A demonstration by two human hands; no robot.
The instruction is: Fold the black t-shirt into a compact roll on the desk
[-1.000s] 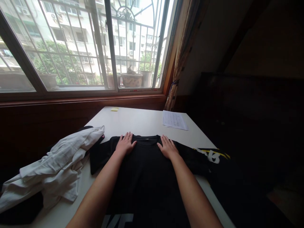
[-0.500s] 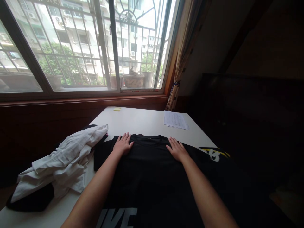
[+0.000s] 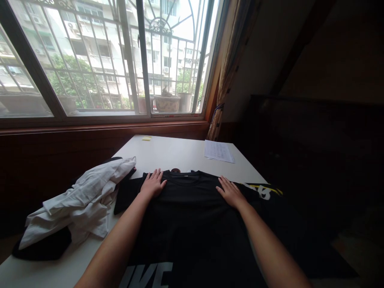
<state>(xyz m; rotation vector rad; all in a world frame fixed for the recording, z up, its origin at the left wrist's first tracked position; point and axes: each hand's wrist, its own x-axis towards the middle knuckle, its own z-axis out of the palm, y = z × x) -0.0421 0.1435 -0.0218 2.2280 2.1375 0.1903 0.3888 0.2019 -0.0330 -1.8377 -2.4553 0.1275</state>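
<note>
A black T-shirt lies spread on the white table, its collar toward the window and grey printed letters near the bottom of the view. My left hand rests flat on its left shoulder, fingers stretched out. On the right shoulder lies my right hand, palm down with fingers spread a little. Neither hand grips the cloth. Beyond the right sleeve, dark cloth with a white and yellow print shows; where it meets the shirt is too dark to tell.
A heap of white cloth with black cloth under it lies at the table's left edge. Printed sheets and a yellow sticky note lie at the far end of the white table. A barred window stands behind.
My right hand has slid outward to the right along the shoulder. The collar looks flatter and wider, and a small brown round thing shows behind it. My left hand stays on its shoulder.
</note>
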